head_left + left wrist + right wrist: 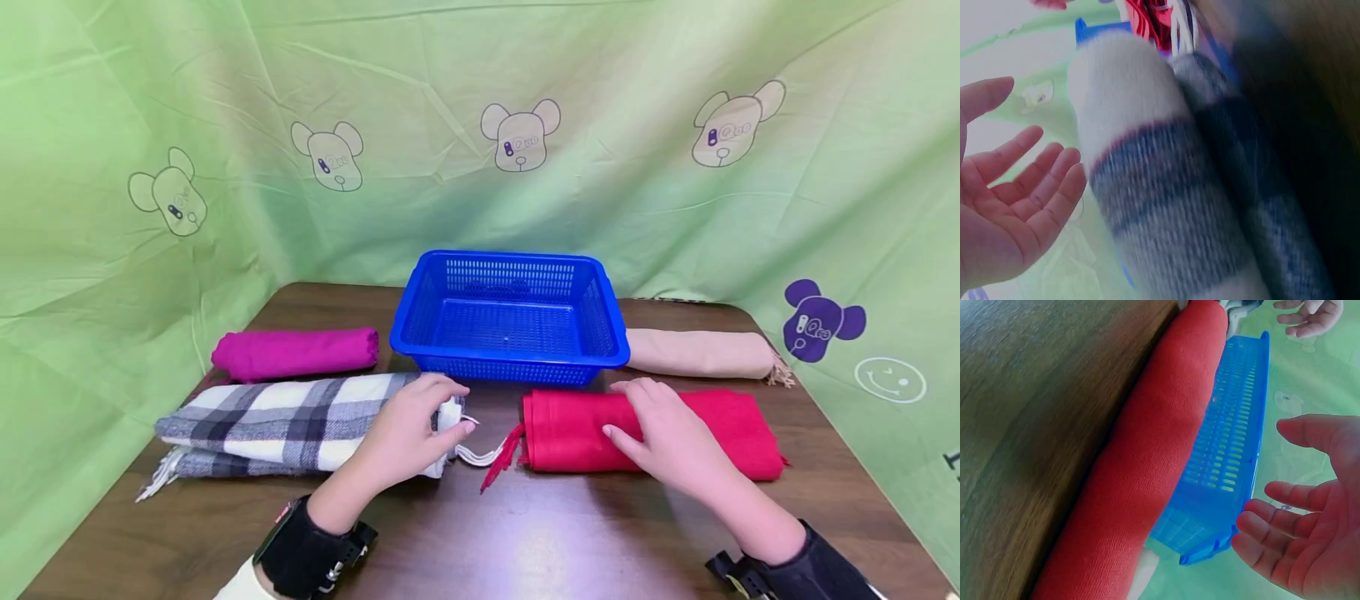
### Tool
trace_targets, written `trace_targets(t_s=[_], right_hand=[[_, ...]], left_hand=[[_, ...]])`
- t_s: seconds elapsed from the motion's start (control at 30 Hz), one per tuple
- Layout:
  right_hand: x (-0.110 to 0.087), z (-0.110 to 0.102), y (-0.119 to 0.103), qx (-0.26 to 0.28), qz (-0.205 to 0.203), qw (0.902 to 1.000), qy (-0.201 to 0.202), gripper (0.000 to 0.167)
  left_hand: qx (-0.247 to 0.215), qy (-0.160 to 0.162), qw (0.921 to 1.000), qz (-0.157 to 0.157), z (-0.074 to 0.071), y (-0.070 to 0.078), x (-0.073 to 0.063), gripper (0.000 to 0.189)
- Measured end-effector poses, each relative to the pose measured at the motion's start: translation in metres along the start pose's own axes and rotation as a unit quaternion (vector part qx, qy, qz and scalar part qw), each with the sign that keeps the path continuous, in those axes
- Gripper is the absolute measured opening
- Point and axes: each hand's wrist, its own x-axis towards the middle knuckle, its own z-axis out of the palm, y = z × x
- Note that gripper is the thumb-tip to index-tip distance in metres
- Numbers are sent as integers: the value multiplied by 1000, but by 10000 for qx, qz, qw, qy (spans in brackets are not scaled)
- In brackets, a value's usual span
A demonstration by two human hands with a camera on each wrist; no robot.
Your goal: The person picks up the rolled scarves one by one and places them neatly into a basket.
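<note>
My left hand [411,429] hovers by the right end of a folded black, grey and white plaid scarf [281,421]. In the left wrist view its fingers [1035,187] are spread and relaxed beside the blurred plaid cloth, holding nothing. Over a folded red scarf [570,429] is my right hand [671,429], its thumb apart from the fingers. The right wrist view has that hand's palm empty, with the red roll [1147,437] apart from it. White fringe and red tassels lie between the two scarves.
Behind both hands stands a blue plastic basket [510,367] with slotted walls and nothing inside. A rolled magenta scarf [296,354] lies at its left, a beige one [697,354] at its right. Green printed cloth [600,208] hangs around the brown wooden table [480,533].
</note>
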Motion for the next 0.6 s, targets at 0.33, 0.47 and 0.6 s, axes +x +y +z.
trace_targets(t_s=[0.33,0.47,0.6], right_hand=[[-3,-4,9,35,271,9996,-112,46],[-4,-6,13,154,445,9986,-224,46],[-7,-11,19,238,576,9977,-257,45]], left_hand=[[-1345,-611,9838,-1019,12,13,0,40],[-2192,-903,9595,-1518,19,16,1,48],[-2619,-1206,9386,-1895,26,20,2,53]])
